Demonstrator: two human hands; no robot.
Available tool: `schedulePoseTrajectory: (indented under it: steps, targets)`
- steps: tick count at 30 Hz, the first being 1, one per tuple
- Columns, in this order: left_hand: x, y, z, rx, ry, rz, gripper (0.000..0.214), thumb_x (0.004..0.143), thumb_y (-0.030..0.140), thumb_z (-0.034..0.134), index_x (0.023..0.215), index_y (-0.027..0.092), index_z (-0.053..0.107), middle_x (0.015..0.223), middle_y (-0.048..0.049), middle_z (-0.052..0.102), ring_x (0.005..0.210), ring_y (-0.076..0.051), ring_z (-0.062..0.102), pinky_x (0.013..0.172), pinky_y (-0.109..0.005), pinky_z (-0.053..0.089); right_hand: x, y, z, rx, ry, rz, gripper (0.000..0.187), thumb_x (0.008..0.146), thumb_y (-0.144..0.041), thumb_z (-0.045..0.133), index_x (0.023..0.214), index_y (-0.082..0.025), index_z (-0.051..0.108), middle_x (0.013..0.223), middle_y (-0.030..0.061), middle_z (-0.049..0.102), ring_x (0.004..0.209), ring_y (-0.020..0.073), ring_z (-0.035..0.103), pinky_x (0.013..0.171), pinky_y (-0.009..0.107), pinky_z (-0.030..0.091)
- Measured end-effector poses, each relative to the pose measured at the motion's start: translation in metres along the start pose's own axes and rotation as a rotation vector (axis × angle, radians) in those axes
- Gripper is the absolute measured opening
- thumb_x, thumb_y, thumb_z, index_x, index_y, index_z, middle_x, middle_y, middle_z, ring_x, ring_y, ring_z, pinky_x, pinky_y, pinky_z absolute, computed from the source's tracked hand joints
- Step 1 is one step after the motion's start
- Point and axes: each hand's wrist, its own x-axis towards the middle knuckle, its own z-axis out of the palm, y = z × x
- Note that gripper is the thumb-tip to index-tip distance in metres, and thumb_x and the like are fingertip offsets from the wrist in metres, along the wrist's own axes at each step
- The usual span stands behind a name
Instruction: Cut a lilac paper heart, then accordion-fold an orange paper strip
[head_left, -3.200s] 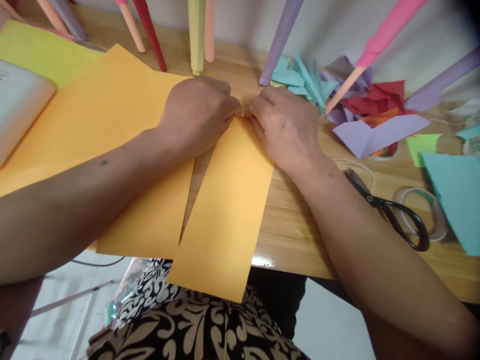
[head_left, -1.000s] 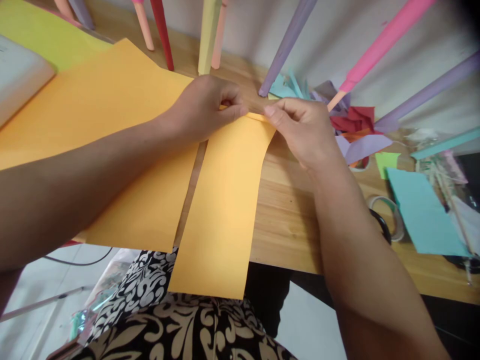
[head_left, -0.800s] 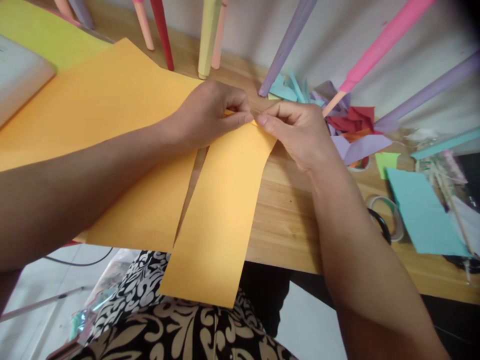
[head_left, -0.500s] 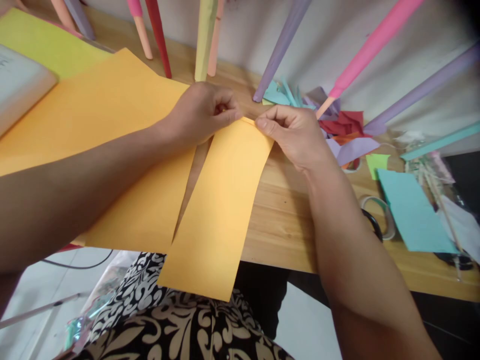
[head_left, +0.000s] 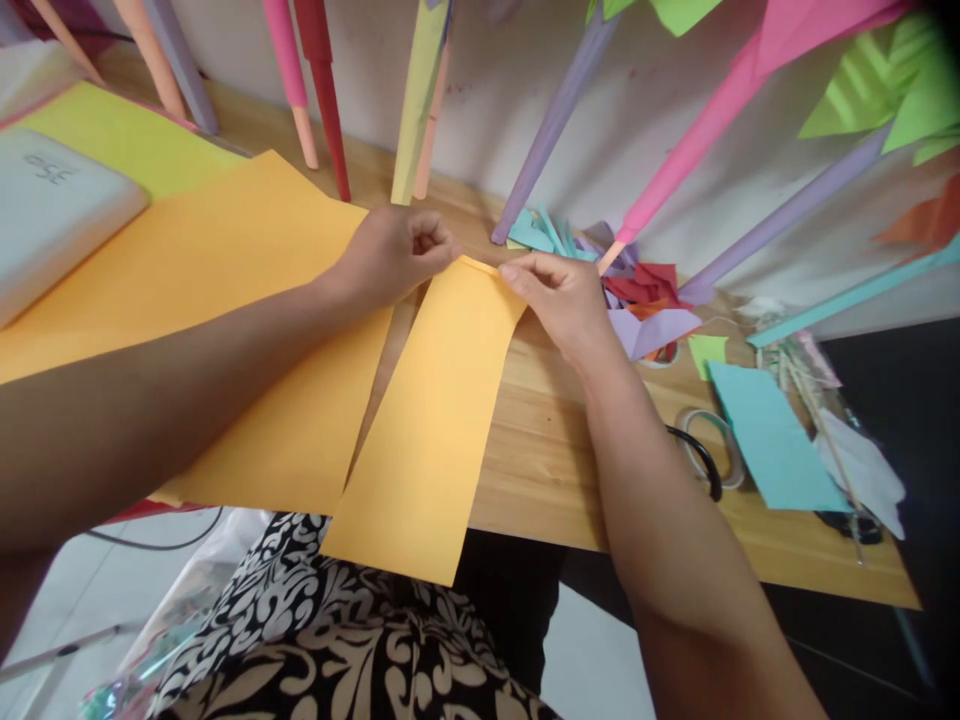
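A long strip of orange-yellow paper (head_left: 431,420) runs from my fingers down past the table's front edge. Its far end has a narrow fold or roll along it. My left hand (head_left: 401,245) pinches the left corner of that end. At the right corner, my right hand (head_left: 559,295) grips the same edge between thumb and fingers. Left of the strip lies a larger orange-yellow sheet (head_left: 225,260), partly under my left forearm. A white block marked with handwriting (head_left: 67,205) rests on this sheet.
Rolled paper tubes, among them a purple tube (head_left: 555,130) and a pink tube (head_left: 690,140), lean on the wall. Coloured paper scraps (head_left: 652,290) lie at the back. To the right are a tape roll (head_left: 731,455) and a turquoise paper piece (head_left: 776,435). A lime sheet (head_left: 142,140) lies far left.
The camera view has shifted, showing more of the wall and the right side. Both hands keep their pinch on the strip's folded end, with little visible change in the paper.
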Motion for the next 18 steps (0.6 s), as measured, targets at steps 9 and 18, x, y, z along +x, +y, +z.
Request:
schedulePoseTrajectory:
  steps: [9,18]
  targets:
    - [-0.0029,0.0060,0.0001,0.010,-0.039,0.050,0.019,0.079,0.034,0.059,0.066,0.021,0.056,0.069,-0.0005,0.059,0.065,-0.013,0.047,0.061,-0.029,0.036,-0.0010,0.0026,0.0032,0.059,-0.062,0.023,0.012,0.079,-0.033,0.069,0.078,-0.023,0.075,0.078,-0.0019,0.068,0.074,0.0145,0.059,0.071,0.030,0.047]
    - [-0.0002,-0.0001,-0.0042,-0.018,0.068,0.015,0.022,0.082,0.037,0.060,0.068,0.023,0.051,0.067,0.0010,0.055,0.067,-0.014,0.041,0.064,-0.031,0.035,0.0015,0.0022,-0.0040,0.125,-0.005,0.072,0.009,0.077,-0.028,0.067,0.072,-0.022,0.070,0.075,-0.0022,0.065,0.074,0.0138,0.057,0.076,0.031,0.048]
